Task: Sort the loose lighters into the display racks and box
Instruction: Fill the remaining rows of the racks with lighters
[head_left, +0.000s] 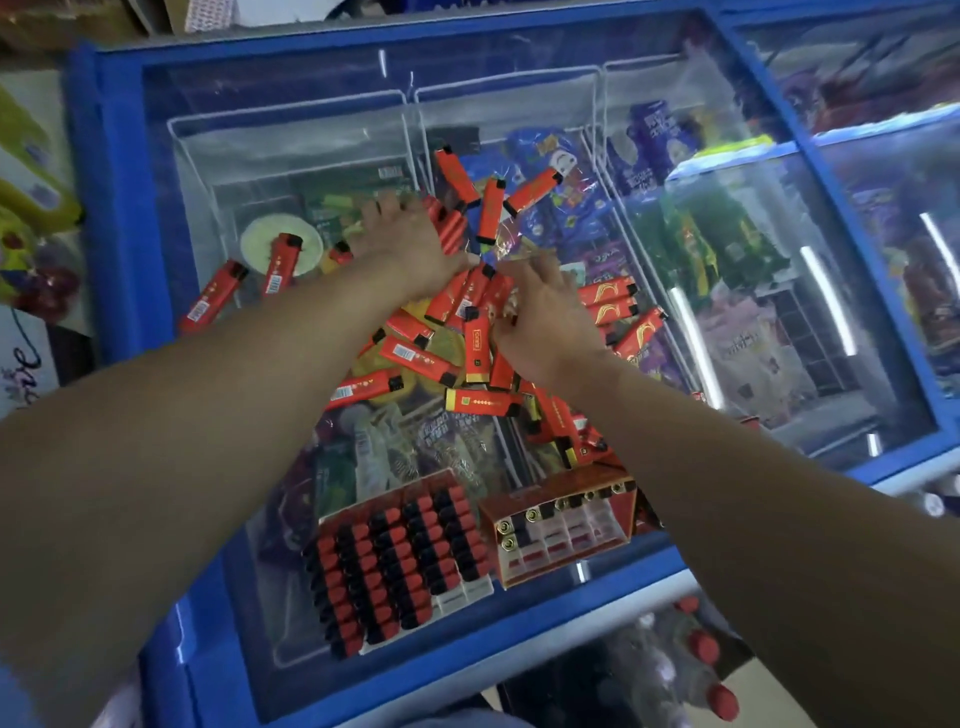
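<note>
Dozens of loose lighters (470, 332) scattered on glass freezer lid (779, 312), serving as surface. Left hand (410, 239) lies over far part of pile, fingers spread flat, holding nothing visible. Right hand (535, 306) curled into pile centre; whether grip has closed on lighter cannot be told. Nearly full display rack (400, 561) and red box (561, 530) sit near front edge. Best: gather few at once, align same way, avoid knocking strays off lid.

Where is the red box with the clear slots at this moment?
In the head view, the red box stands on the freezer lid near its front edge, right of the full lighter rack, below the lighter pile.
</note>
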